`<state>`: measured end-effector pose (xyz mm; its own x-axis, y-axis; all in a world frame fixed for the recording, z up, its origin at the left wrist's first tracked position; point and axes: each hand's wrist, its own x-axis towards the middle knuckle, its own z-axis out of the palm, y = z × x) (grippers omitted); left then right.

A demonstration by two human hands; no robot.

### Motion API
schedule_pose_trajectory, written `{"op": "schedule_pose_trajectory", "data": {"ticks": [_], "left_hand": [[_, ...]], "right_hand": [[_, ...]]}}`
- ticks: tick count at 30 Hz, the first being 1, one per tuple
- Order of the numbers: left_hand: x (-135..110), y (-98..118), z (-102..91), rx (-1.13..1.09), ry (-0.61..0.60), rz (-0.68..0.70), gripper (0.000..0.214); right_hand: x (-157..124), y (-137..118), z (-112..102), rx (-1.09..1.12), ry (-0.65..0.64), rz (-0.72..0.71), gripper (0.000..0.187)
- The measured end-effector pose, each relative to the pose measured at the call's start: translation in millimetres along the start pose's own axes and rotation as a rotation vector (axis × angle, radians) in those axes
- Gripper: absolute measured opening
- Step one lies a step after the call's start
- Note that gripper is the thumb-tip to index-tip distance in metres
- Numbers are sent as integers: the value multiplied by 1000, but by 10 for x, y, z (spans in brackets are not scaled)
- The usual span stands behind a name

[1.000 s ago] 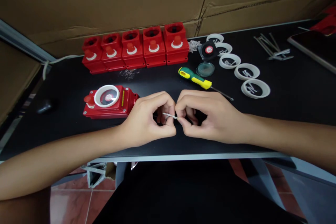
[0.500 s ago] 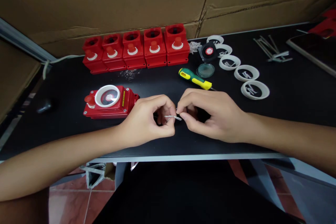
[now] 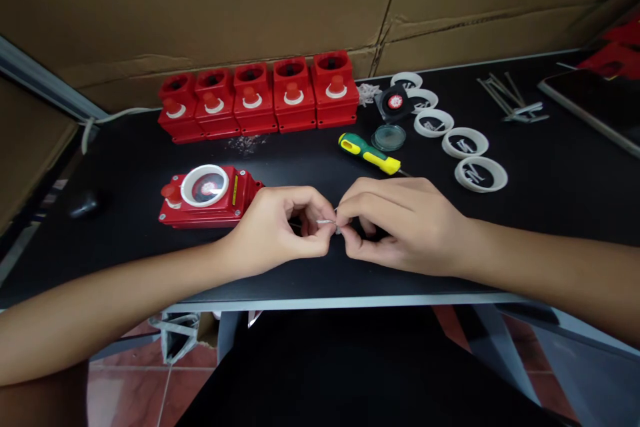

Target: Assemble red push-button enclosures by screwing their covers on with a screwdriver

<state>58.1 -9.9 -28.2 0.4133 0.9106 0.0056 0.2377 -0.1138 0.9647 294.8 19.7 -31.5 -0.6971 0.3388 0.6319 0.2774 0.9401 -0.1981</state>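
My left hand [image 3: 280, 233] and my right hand [image 3: 407, 230] meet fingertip to fingertip above the front part of the table. Between thumb and finger, each is closed on a thin, whitish strip [image 3: 325, 221]; most of it is hidden by the fingers and its kind is unclear. Left of my left hand lies a red housing [image 3: 210, 217] with a white ring [image 3: 226, 185] around a clear window and a red knob at its left end. Beyond my right hand, a green and yellow screwdriver [image 3: 370, 153] rests on the black tabletop [image 3: 300, 283].
Several red housings [image 3: 293, 97] stand in a row at the back. Several white rings [image 3: 483, 175] with small pieces inside curve along the right, near a clear disc [image 3: 389, 138] and a black square part [image 3: 395, 105]. Long screws [image 3: 515, 103] lie farther right. A black rounded object [image 3: 84, 204] sits left.
My right fingertips have come in against the left ones and now cover the strip's right end. The view has shifted slightly; the things on the table look unmoved.
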Motion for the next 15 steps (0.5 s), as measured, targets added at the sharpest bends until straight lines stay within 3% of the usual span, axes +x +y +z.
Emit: {"op": "schedule_pose_trajectory", "data": {"ticks": [15], "left_hand": [[1, 15, 13, 13, -34, 1, 7]], "right_hand": [[-18, -18, 56, -154, 20, -30, 16]]}}
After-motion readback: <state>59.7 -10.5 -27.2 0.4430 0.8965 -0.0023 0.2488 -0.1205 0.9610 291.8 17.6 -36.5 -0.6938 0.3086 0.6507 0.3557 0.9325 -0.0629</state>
